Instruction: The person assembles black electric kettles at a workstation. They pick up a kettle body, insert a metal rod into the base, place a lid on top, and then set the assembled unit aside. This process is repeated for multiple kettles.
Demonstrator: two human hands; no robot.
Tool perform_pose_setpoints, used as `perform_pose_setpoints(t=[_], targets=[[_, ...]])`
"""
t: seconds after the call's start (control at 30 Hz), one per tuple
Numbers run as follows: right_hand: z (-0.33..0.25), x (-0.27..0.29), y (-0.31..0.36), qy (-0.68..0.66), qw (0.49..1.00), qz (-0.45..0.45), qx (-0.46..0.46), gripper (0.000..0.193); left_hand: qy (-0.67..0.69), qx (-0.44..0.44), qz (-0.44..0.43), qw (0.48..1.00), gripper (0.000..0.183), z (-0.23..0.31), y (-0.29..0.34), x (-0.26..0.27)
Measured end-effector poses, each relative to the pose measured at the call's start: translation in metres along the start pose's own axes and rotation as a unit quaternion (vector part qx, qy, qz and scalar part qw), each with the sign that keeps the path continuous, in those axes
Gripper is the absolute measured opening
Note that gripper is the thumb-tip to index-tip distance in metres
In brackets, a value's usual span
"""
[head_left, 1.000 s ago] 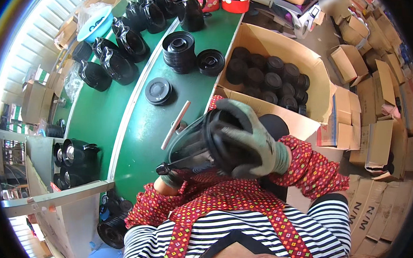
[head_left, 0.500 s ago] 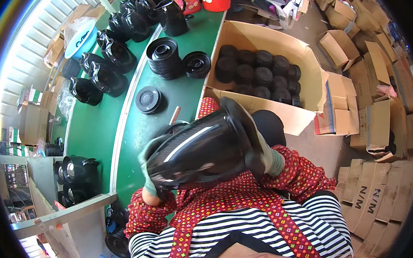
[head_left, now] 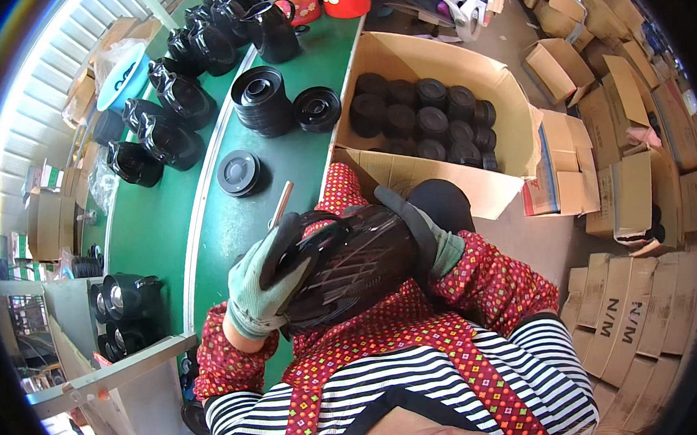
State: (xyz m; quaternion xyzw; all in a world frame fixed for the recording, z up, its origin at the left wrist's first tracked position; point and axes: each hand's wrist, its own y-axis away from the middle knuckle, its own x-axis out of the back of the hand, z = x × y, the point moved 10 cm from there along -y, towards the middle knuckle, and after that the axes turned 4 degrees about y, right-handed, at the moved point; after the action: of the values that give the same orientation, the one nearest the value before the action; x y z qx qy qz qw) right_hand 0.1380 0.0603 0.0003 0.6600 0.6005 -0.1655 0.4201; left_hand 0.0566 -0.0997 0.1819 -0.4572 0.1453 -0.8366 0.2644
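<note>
A glossy black jug [head_left: 359,264] lies tilted on its side above my lap, blurred by motion. Around its left end wraps my left hand [head_left: 262,289], in a grey-green glove with black fingers and palm. My right hand [head_left: 424,233], gloved the same way, is pressed on the jug's right end, its fingers along the upper side. A thin brown stick [head_left: 282,205] rises just beyond my left hand; its lower end is hidden. Farther along the green bench [head_left: 208,248] lie a round black lid [head_left: 238,173], a stack of black rings [head_left: 261,104] and a lower stack [head_left: 317,109].
Several black jugs [head_left: 175,136] stand at the bench's far left, near a light-blue basin [head_left: 123,76]. To the right, an open carton [head_left: 434,51] holds rows of round black parts. Flattened cartons [head_left: 638,328] and open boxes [head_left: 561,68] cover the floor at right.
The jug has turned in my hands, and its left end has swung up and away. My left hand now shows its glove back at the jug's end. The view shifted slightly.
</note>
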Motion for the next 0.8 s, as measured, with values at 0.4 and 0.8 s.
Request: perform_pose_setpoints(t=[0.4, 0.8], targets=[[-0.012, 0.002, 0.006, 0.057, 0.994, 0.0, 0.095, 0.075, -0.046, -0.038, -0.013, 0.998, 0.035, 0.007, -0.01, -0.006], [-0.018, -0.003, 0.009, -0.084, 0.965, -0.109, 0.223, 0.06, 0.105, 0.16, 0.041, 0.981, 0.045, -0.051, -0.004, -0.004]])
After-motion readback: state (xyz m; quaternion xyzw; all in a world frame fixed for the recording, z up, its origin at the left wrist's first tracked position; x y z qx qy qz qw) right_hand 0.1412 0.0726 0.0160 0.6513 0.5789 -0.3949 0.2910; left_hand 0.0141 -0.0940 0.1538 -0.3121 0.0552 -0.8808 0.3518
